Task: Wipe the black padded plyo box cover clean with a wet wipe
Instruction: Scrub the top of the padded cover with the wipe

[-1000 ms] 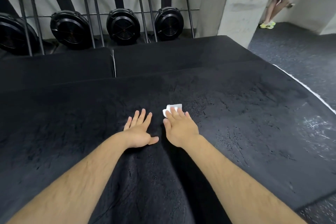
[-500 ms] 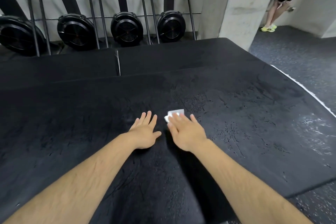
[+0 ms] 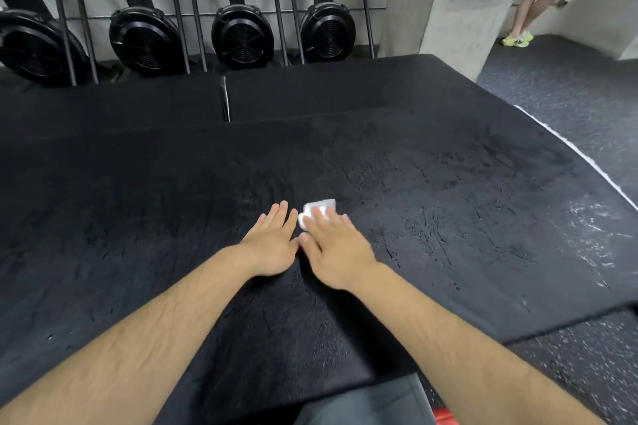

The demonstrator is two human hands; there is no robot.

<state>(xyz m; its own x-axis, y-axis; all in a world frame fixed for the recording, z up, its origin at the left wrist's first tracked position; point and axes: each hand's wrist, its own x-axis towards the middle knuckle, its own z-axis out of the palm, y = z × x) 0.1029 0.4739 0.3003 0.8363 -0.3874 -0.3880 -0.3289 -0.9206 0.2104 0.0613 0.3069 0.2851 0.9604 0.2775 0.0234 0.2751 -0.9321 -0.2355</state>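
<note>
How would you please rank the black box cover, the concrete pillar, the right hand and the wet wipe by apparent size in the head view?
Largest to smallest:
black box cover
concrete pillar
right hand
wet wipe
The hand partly covers the wipe.

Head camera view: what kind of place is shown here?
Most likely a gym. What look like fan-wheel rowing machines stand stored upright along the wall, the floor is speckled rubber, and the right hand presses a wet wipe onto a large black padded plyo box cover.
</note>
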